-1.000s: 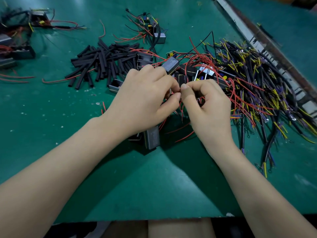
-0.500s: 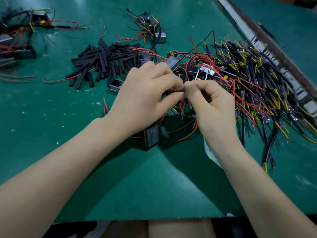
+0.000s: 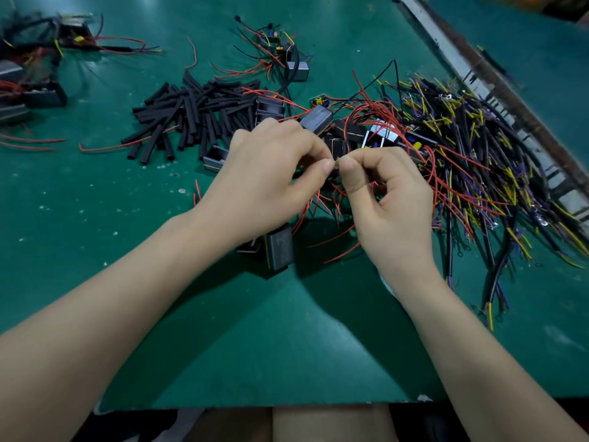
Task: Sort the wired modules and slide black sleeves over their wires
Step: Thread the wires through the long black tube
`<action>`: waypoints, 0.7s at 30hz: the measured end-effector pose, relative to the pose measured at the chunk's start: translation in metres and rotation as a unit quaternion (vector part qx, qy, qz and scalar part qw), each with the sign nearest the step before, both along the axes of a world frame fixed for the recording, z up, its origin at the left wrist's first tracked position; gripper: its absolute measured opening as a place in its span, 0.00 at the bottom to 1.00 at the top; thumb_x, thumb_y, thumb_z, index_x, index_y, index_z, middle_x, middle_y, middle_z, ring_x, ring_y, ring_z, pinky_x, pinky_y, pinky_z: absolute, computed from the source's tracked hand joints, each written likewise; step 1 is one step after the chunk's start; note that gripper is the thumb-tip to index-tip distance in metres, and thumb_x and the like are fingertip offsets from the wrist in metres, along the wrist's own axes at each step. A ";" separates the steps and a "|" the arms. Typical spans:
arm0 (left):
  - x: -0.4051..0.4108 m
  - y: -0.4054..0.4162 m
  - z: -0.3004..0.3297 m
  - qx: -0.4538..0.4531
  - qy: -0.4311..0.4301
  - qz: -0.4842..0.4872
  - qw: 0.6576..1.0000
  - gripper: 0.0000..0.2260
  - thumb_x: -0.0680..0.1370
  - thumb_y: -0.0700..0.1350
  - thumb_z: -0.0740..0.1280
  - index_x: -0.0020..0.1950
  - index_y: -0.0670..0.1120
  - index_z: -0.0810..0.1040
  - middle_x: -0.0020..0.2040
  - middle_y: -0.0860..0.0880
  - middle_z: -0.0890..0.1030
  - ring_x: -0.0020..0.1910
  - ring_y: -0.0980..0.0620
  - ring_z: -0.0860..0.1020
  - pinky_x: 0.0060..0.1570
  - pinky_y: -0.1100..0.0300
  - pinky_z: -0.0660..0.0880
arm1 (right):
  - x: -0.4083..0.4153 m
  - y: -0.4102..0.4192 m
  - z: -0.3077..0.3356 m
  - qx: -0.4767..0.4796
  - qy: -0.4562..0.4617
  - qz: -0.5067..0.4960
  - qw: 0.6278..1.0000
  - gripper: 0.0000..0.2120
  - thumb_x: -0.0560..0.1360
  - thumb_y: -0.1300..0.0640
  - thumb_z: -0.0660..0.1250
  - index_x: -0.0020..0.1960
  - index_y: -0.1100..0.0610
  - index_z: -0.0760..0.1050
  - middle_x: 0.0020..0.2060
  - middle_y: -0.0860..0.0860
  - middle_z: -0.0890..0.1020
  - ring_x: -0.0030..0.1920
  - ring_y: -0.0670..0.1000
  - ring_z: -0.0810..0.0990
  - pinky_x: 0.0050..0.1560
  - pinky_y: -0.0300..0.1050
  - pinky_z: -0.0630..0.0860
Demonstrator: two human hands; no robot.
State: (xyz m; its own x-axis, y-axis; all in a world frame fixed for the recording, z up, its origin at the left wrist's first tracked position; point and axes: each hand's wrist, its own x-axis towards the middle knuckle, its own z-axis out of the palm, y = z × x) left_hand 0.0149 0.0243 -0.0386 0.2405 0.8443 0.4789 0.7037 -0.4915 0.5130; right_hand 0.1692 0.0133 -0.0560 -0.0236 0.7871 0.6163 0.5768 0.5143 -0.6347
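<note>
Left hand [image 3: 267,177] and right hand [image 3: 389,193] meet thumb-tip to thumb-tip at frame centre, each grip pinched on something small; what exactly cannot be told. Black module [image 3: 280,247] lies at 6 o'clock beneath left wrist. Black sleeves [image 3: 191,113] heaped at 11 o'clock; wire tangle [image 3: 471,161] at 3 o'clock on green worktop [image 3: 255,346].

Electronics assembly workshop; green bench mat [image 3: 287,346]; piled black sleeves [image 3: 191,113], wired modules [image 3: 446,148]

Short black tubular sleeves [image 3: 197,113] lie heaped far left; dark boxy modules with thin red wires [image 3: 338,129] cluster beside them, one module [image 3: 280,247] nearer.
</note>
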 end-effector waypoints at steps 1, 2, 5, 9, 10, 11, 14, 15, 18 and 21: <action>0.001 -0.001 -0.001 0.026 0.027 0.013 0.999 0.11 0.77 0.52 0.60 0.49 0.48 0.79 0.44 0.51 0.77 0.49 0.45 0.72 0.46 0.53 0.64 | 0.000 0.000 0.000 0.007 -0.005 0.001 1.000 0.06 0.78 0.60 0.66 0.47 0.62 0.80 0.42 0.48 0.76 0.43 0.44 0.73 0.46 0.38 0.70; 0.002 -0.002 -0.001 0.050 0.049 0.024 0.997 0.12 0.77 0.51 0.60 0.49 0.47 0.79 0.44 0.49 0.76 0.48 0.44 0.72 0.45 0.53 0.61 | 0.001 0.000 0.000 0.009 -0.007 0.007 1.000 0.06 0.78 0.60 0.66 0.48 0.62 0.80 0.42 0.48 0.77 0.43 0.43 0.73 0.46 0.37 0.70; 0.000 -0.004 0.003 0.077 0.075 0.041 0.993 0.13 0.77 0.51 0.57 0.48 0.46 0.79 0.44 0.47 0.76 0.47 0.43 0.72 0.43 0.55 0.57 | 0.005 0.001 0.002 -0.046 0.013 0.057 0.997 0.05 0.76 0.60 0.69 0.51 0.57 0.80 0.42 0.45 0.77 0.42 0.37 0.74 0.46 0.30 0.68; -0.004 -0.001 0.007 0.071 0.082 0.040 0.993 0.11 0.77 0.51 0.60 0.47 0.47 0.79 0.44 0.49 0.77 0.48 0.44 0.72 0.44 0.57 0.55 | 0.006 0.002 0.003 -0.072 0.017 0.080 0.994 0.09 0.74 0.63 0.70 0.52 0.53 0.78 0.43 0.43 0.78 0.43 0.36 0.77 0.48 0.31 0.71; -0.004 -0.001 0.007 0.064 0.072 0.039 0.995 0.11 0.76 0.51 0.60 0.47 0.47 0.79 0.44 0.49 0.76 0.48 0.45 0.71 0.44 0.58 0.55 | 0.006 0.002 0.003 -0.070 0.024 0.077 0.994 0.09 0.74 0.63 0.70 0.51 0.52 0.78 0.43 0.43 0.78 0.43 0.38 0.77 0.48 0.33 0.72; -0.004 -0.001 0.007 0.054 0.059 0.035 0.996 0.11 0.76 0.51 0.60 0.47 0.48 0.79 0.44 0.50 0.76 0.48 0.46 0.71 0.44 0.58 0.55 | 0.006 0.001 0.003 -0.065 0.028 0.072 0.995 0.08 0.74 0.63 0.70 0.50 0.52 0.78 0.43 0.44 0.78 0.43 0.39 0.77 0.48 0.33 0.72; -0.003 -0.001 0.010 0.009 0.023 0.018 1.000 0.11 0.75 0.53 0.59 0.47 0.50 0.78 0.44 0.54 0.75 0.49 0.50 0.70 0.45 0.58 0.55 | 0.006 0.001 0.003 -0.042 0.019 0.059 0.997 0.06 0.74 0.64 0.70 0.49 0.55 0.79 0.42 0.45 0.78 0.43 0.38 0.76 0.46 0.29 0.69; -0.003 0.000 0.011 -0.010 0.013 0.011 1.000 0.10 0.74 0.54 0.59 0.46 0.52 0.77 0.44 0.56 0.74 0.49 0.51 0.70 0.46 0.57 0.57 | 0.006 0.001 0.003 -0.037 0.022 0.058 0.997 0.06 0.74 0.64 0.69 0.49 0.55 0.79 0.43 0.44 0.78 0.43 0.38 0.76 0.46 0.29 0.68; -0.005 0.001 0.015 -0.067 -0.021 -0.015 0.997 0.06 0.73 0.55 0.59 0.42 0.57 0.74 0.43 0.56 0.75 0.50 0.52 0.71 0.55 0.50 0.66 | 0.004 0.000 0.003 -0.039 0.051 0.059 0.996 0.09 0.74 0.63 0.70 0.48 0.50 0.77 0.43 0.43 0.78 0.44 0.39 0.76 0.47 0.33 0.70; -0.006 0.002 0.014 -0.077 -0.019 -0.011 0.997 0.08 0.72 0.55 0.59 0.43 0.56 0.76 0.44 0.54 0.76 0.51 0.50 0.72 0.56 0.47 0.68 | 0.003 0.000 0.000 -0.053 0.071 0.064 0.994 0.11 0.74 0.63 0.70 0.46 0.46 0.76 0.43 0.42 0.78 0.43 0.39 0.76 0.48 0.35 0.70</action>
State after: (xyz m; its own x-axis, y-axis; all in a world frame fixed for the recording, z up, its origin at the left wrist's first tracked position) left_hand 0.0092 0.0266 -0.0244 0.2439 0.9034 0.3526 0.6725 -0.4195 0.6097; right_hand 0.1718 0.0138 -0.0562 -0.0458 0.8439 0.5346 0.4118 0.5035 -0.7595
